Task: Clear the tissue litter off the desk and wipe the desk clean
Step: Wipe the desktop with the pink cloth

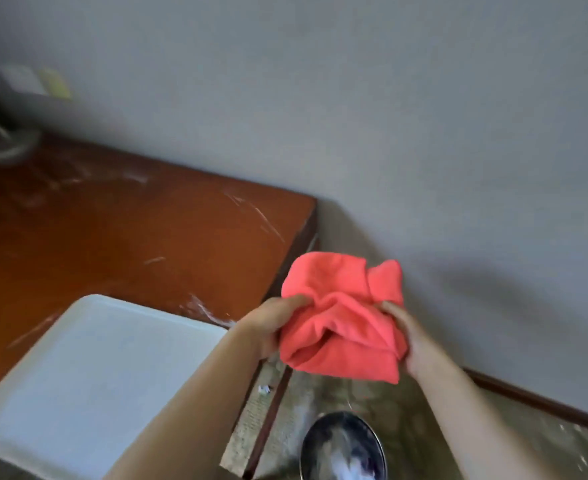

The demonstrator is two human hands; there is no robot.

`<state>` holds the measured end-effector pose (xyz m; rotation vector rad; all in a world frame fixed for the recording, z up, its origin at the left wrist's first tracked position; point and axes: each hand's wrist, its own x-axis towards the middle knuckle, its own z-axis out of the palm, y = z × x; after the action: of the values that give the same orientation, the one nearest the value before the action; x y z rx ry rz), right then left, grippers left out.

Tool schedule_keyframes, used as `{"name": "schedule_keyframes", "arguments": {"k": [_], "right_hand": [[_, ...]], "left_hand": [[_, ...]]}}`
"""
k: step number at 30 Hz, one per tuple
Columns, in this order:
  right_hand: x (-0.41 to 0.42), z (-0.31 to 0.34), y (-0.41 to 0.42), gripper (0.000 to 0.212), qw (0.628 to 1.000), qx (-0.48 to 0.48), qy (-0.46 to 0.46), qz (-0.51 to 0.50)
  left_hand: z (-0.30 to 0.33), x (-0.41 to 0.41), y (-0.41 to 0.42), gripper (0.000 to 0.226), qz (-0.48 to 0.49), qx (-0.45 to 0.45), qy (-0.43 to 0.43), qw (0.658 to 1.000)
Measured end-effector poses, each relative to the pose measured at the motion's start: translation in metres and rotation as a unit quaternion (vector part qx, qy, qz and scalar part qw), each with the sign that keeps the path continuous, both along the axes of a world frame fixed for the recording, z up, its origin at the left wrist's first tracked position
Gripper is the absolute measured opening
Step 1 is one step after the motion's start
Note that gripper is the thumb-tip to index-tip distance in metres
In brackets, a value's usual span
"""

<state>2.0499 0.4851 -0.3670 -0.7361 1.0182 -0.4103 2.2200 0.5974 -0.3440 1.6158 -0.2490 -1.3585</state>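
A crumpled coral-pink cloth (341,317) hangs in the air just past the right end of the brown wooden desk (129,237). My left hand (271,323) grips the cloth's left side, and my right hand (410,337) grips its right side. The desk top shows pale streaks and scratches. Below the cloth on the floor stands a round metal bin (342,445) with white tissue inside.
A white plastic lid or tray (88,379) covers the desk's near corner. A dark fan base (5,143) stands at the desk's far left. A grey wall runs behind, with a brown skirting board (541,403) at the right. A small white scrap (264,389) lies by the desk edge.
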Motion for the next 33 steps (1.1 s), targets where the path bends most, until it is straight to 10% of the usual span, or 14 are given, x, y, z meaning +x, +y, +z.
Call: {"name": "schedule_keyframes", "arguments": {"k": [4, 21, 33], "right_hand": [[0.064, 0.055, -0.001, 0.014, 0.995, -0.036, -0.028, 0.090], [0.352, 0.080, 0.090, 0.026, 0.952, -0.137, -0.001, 0.272], [0.507, 0.064, 0.202, 0.065, 0.781, -0.393, -0.025, 0.485]], "left_hand": [[0.044, 0.052, 0.015, 0.047, 0.101, -0.060, -0.044, 0.992], [0.061, 0.284, 0.161, 0.027, 0.315, -0.008, -0.156, 0.936], [0.021, 0.359, 0.296, 0.036, 0.530, 0.082, -0.090, 0.839]]}}
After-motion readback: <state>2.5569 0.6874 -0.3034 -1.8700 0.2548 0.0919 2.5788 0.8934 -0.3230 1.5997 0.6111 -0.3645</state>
